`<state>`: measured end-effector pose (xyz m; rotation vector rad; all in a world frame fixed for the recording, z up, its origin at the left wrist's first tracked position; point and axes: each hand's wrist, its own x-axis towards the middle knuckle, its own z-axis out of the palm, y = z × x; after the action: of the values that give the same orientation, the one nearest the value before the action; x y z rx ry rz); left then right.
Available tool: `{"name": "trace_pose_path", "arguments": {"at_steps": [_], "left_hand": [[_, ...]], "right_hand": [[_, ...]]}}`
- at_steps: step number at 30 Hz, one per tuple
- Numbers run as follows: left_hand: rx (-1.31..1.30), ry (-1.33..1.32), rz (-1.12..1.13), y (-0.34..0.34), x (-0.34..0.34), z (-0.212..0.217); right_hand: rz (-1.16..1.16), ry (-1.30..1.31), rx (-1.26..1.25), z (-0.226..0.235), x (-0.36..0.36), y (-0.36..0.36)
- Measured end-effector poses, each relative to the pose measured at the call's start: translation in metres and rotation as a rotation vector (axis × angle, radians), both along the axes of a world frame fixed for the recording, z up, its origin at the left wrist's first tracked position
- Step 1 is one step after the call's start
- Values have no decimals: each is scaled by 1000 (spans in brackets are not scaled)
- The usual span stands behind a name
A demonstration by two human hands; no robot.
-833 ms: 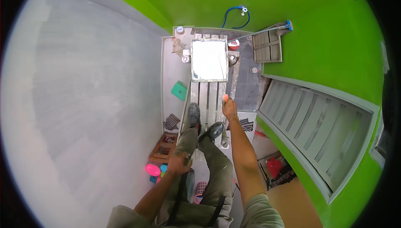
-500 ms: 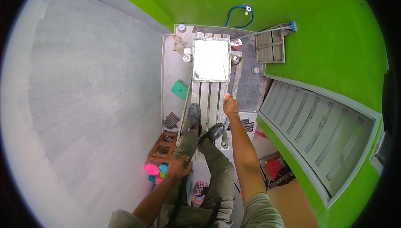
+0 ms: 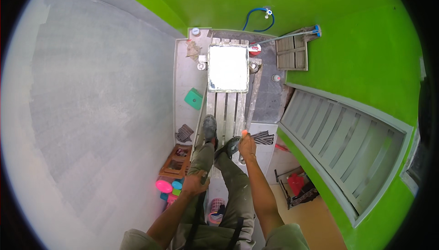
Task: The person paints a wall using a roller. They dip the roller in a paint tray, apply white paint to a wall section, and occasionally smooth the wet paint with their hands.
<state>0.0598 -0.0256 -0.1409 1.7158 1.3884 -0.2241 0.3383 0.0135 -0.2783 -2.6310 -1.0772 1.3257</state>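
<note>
My right hand [image 3: 247,147] is closed round a tool with an orange handle end [image 3: 244,134], held beside my right shoe [image 3: 233,145]. The tool's far part cannot be made out. My left hand [image 3: 195,182] rests on my left leg, fingers spread loosely over the trouser cloth. Ahead, a square tray [image 3: 228,91], bright white inside with a smeared dark rim, lies on a slatted wooden platform [image 3: 221,108]. My left shoe [image 3: 210,127] stands on the same slats.
A grey-white wall [image 3: 96,99] rises on the left, a green wall [image 3: 352,39] ahead and right. A louvred panel [image 3: 343,145] leans inward at right. Below are a green plastic piece [image 3: 193,98], a wooden frame [image 3: 175,162], a pink basket [image 3: 216,206] and a blue hose [image 3: 248,19].
My right hand has drawn back from the tray toward my right shoe with the orange-handled tool. Its thin rod, earlier seen over the tray, no longer shows there. My left hand stays on my leg.
</note>
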Motion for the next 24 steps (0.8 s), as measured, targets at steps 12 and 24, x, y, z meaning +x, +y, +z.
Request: {"name": "trace_pose_path", "arguments": {"at_steps": [12, 24], "left_hand": [[12, -42, 3, -11, 1, -11], [-10, -13, 23, -2, 5, 1]], "right_hand": [[67, -77, 91, -21, 24, 44], [61, 3, -42, 43, 25, -7]]}}
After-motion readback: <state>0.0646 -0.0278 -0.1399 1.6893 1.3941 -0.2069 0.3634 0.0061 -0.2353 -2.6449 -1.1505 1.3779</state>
